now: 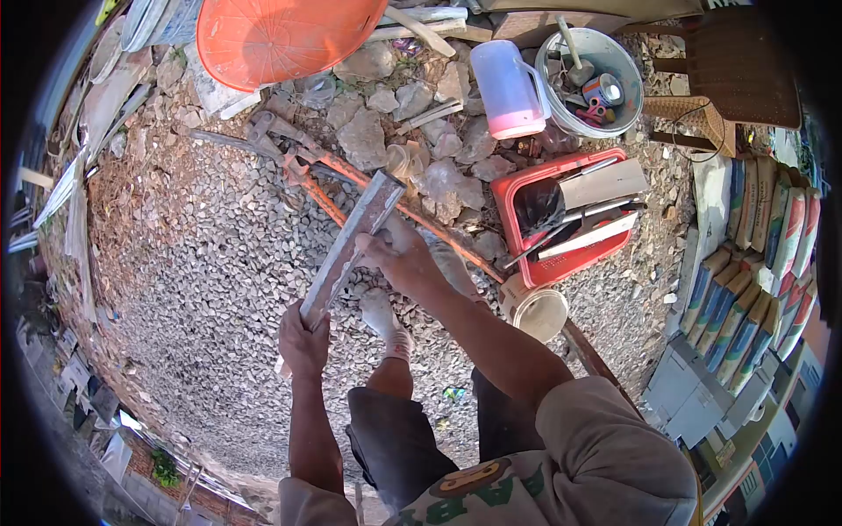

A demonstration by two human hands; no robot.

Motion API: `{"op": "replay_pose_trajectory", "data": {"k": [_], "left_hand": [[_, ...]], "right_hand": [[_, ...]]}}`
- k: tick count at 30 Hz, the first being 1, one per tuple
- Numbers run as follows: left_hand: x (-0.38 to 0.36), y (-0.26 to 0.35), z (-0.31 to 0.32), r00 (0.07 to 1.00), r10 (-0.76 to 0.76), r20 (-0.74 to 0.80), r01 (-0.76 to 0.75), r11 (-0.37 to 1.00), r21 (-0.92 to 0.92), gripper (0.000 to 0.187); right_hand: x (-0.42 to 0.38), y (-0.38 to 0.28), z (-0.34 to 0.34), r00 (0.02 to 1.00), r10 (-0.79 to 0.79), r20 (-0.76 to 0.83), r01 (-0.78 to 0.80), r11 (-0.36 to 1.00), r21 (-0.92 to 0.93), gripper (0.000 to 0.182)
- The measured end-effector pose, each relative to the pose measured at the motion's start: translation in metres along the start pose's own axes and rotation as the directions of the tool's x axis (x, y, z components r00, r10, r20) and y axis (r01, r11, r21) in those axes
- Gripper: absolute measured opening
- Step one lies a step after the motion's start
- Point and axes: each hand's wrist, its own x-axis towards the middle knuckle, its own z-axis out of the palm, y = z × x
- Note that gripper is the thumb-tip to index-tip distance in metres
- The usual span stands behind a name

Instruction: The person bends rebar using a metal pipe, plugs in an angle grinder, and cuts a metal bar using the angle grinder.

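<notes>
A long, flat grey bar with a rough brownish face lies slantwise between my hands, above the gravel. My left hand is wrapped round its lower end. My right hand is closed on its right edge, higher up, with the thumb and fingers against it; part of the grip is hidden. Just beyond the bar's upper end, a large bolt cutter with orange handles rests on the ground, one handle running behind my right hand.
Beyond are an orange basin, a pitcher with pink liquid and a bucket of tools. Right of my hands lie a red crate with tools and a beige container. Stacked bags stand far right. Gravel surrounds my feet.
</notes>
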Motion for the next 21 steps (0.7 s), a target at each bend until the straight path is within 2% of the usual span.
{"op": "replay_pose_trajectory", "data": {"k": [1, 2, 4, 6, 7, 9, 10, 11, 12, 13, 14, 17, 21], "left_hand": [[-0.007, -0.012, -0.004, 0.999, -0.029, 0.04, 0.023, 0.99, 0.137, 0.038], [-0.014, -0.01, -0.013, 0.983, -0.161, 0.09, 0.142, 0.971, 0.191, 0.037], [-0.028, -0.026, -0.017, 0.912, -0.375, 0.168, 0.335, 0.915, 0.225, 0.037], [-0.054, -0.057, -0.017, 0.853, -0.506, 0.127, 0.483, 0.858, 0.172, 0.038], [-0.072, -0.077, -0.013, 0.859, -0.511, 0.044, 0.499, 0.853, 0.154, 0.041], [-0.105, -0.124, -0.013, 0.696, -0.701, 0.156, 0.716, 0.694, -0.075, 0.044], [-0.141, -0.203, 0.017, 0.676, -0.734, 0.069, 0.734, 0.661, -0.155, 0.048], [-0.156, -0.21, 0.01, 0.609, -0.789, 0.078, 0.79, 0.596, -0.145, 0.053], [-0.175, -0.228, 0.004, 0.49, -0.854, 0.175, 0.867, 0.456, -0.199, 0.055], [-0.205, -0.264, 0.019, 0.486, -0.873, 0.04, 0.833, 0.449, -0.323, 0.03], [-0.232, -0.294, 0.021, 0.53, -0.848, -0.007, 0.82, 0.514, -0.25, 0.033], [-0.266, -0.286, 0.0, 0.613, -0.788, -0.045, 0.781, 0.597, 0.186, 0.039], [-0.256, -0.23, -0.021, 0.573, -0.813, 0.102, 0.749, 0.57, 0.336, 0.056]], "right_hand": [[0.004, 0.028, 0.0, 1.0, -0.013, 0.017, 0.015, 0.995, -0.103, 0.045], [0.008, 0.057, -0.008, 0.999, -0.038, 0.017, 0.041, 0.977, -0.212, 0.049], [0.002, 0.097, -0.034, 0.984, -0.174, 0.033, 0.164, 0.823, -0.545, 0.038], [-0.011, 0.1, -0.076, 0.992, 0.014, 0.125, 0.071, 0.763, -0.643, 0.037], [-0.015, 0.104, -0.095, 0.993, 0.09, 0.083, -0.01, 0.74, -0.673, 0.035], [-0.028, 0.121, -0.147, 0.97, 0.233, -0.071, -0.213, 0.668, -0.713, 0.032], [-0.034, 0.13, -0.173, 0.956, 0.245, -0.159, -0.28, 0.619, -0.734, 0.031], [-0.041, 0.141, -0.197, 0.936, 0.257, -0.24, -0.347, 0.568, -0.746, 0.03], [-0.047, 0.152, -0.218, 0.914, 0.264, -0.307, -0.403, 0.516, -0.756, 0.03], [-0.057, 0.162, -0.237, 0.905, 0.223, -0.362, -0.425, 0.483, -0.765, 0.027], [-0.068, 0.172, -0.252, 0.895, 0.184, -0.407, -0.445, 0.453, -0.773, 0.025], [-0.092, 0.219, -0.294, 0.871, 0.152, -0.467, -0.488, 0.38, -0.786, 0.022], [-0.106, 0.225, -0.287, 0.826, 0.238, -0.511, -0.563, 0.349, -0.749, 0.02]]}}
